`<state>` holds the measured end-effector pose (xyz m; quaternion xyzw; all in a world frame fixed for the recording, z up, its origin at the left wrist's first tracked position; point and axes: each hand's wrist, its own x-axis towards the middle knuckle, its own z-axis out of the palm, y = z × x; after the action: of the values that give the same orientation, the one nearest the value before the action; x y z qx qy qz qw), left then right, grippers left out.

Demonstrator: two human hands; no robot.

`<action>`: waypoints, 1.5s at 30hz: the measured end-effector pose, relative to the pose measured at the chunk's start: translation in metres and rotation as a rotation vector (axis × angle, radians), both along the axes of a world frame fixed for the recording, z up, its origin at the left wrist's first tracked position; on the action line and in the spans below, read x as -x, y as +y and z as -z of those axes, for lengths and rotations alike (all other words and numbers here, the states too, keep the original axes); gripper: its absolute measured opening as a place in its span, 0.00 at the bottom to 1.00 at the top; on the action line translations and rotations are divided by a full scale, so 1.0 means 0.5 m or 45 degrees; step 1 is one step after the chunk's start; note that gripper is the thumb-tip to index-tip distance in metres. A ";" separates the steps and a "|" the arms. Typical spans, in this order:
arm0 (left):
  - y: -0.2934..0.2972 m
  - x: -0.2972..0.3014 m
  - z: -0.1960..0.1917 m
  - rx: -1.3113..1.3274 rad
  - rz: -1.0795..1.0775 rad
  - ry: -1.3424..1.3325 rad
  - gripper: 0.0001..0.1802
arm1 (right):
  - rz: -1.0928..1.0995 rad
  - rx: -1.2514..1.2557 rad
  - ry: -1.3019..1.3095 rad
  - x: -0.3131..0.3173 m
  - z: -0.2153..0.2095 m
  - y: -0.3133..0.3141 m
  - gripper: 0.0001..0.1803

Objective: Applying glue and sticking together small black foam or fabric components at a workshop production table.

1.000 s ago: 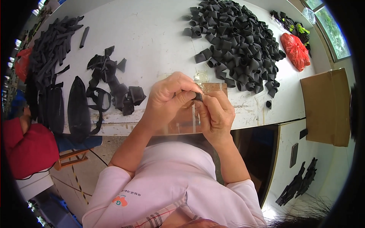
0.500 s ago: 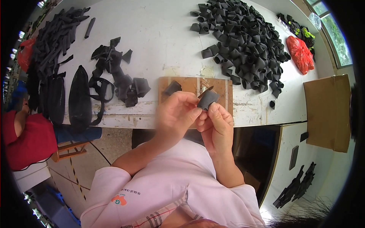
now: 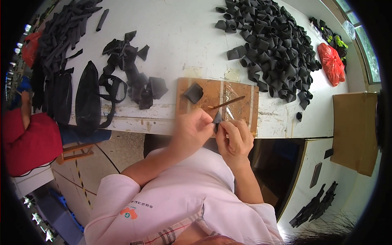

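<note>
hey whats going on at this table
A person in a pink top pinches a small black rubbery piece between the left hand and right hand, just over a wooden board. On the board lie another black piece and a thin stick. A big heap of similar black pieces sits beyond.

The board [image 3: 204,98] is bare brown wood with shiny clear tape across it. The small pieces [image 3: 277,45] piled beyond the board look like soft, dull black cloth or foam. The table [image 3: 183,32] under the board is smooth, white and scuffed. The box [image 3: 353,130] beside it is dull brown cardboard.
</note>
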<state>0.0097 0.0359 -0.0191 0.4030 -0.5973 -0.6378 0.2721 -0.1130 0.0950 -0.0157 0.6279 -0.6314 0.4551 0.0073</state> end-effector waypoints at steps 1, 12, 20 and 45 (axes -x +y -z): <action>0.007 -0.002 0.015 0.194 0.013 -0.037 0.02 | -0.008 0.001 -0.004 0.006 0.005 0.000 0.10; -0.146 -0.003 0.190 0.818 -0.324 -0.750 0.07 | 0.467 -0.092 -0.723 0.174 -0.061 -0.080 0.12; -0.076 -0.038 0.064 1.199 0.197 -0.052 0.09 | -0.457 -0.921 -2.415 -0.008 0.076 -0.026 0.19; -0.057 0.025 0.160 0.669 0.043 -0.543 0.07 | 0.195 -0.799 -1.157 0.030 0.130 0.048 0.12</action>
<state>-0.0028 0.0072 -0.0991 0.4336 -0.7913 -0.3676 0.2251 -0.1279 0.1190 -0.0804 0.2928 -0.7201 0.4684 -0.4199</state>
